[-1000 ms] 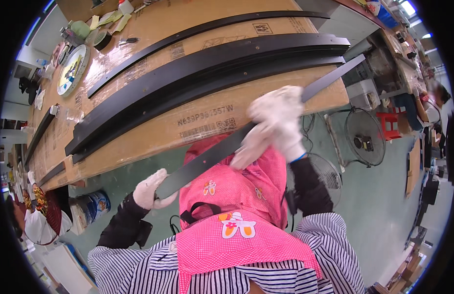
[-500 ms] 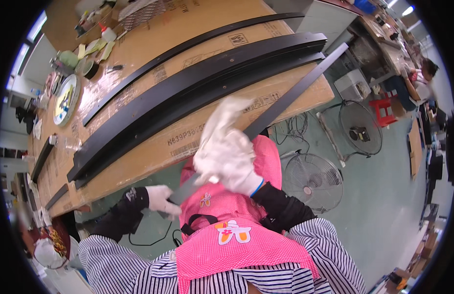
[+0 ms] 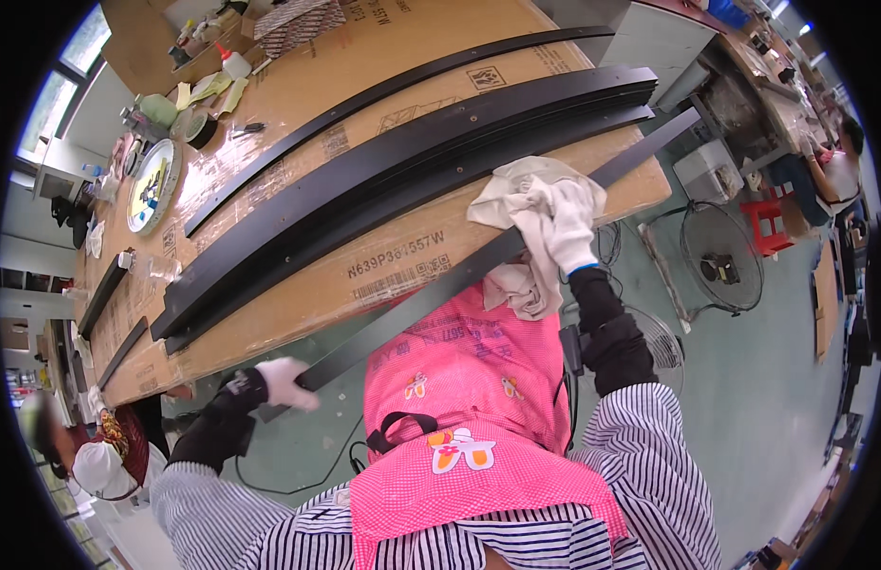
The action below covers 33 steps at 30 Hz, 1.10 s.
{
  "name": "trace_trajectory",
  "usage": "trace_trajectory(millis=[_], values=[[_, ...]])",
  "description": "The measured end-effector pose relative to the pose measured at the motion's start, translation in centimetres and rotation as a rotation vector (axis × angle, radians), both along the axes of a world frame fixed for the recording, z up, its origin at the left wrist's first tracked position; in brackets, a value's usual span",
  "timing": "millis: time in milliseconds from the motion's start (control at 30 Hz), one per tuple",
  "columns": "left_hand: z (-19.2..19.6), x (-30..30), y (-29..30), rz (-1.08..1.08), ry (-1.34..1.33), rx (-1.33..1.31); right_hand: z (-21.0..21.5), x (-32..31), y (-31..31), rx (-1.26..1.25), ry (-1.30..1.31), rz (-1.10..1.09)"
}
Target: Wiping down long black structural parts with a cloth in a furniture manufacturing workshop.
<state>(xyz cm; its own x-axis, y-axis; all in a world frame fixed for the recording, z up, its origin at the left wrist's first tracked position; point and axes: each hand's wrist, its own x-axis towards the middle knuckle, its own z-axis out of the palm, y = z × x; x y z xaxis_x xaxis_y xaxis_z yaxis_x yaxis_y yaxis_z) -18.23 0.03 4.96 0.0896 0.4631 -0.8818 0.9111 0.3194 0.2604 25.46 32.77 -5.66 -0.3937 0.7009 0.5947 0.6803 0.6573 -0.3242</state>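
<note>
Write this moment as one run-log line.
left hand: holds black strip near one end | right hand: holds pale cloth against strip | more dark strips: on cardboard

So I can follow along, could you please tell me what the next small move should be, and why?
Probably the right hand should slide the cloth along the black strip toward its far end: the cloth lies against the strip, a stretch shows uncovered beyond it, and the left hand holds the strip near its other end.
</note>
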Motion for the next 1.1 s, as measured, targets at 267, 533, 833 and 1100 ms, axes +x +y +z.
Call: trace_trajectory(millis=[267,533,833,1100], values=[[-5.3,16.2,10.4,0.202,0.039,0.618,2.0,-9.3,-13.2,-0.357,0.393,0.541],[-1.2,12.9,1.2,0.196,0.14,0.466,0.3,3.4,-2.3,-0.062,0.225,0.121],[-4.8,15.6,4.4,0.261,0.194,0.722,0.5,3.4,0.7,-0.091,0.104,-0.163],[-5.0,18.5,7.8,0.166,0.134,0.696,2.4,-6.2,-17.6,-0.249,-0.079,0.376]])
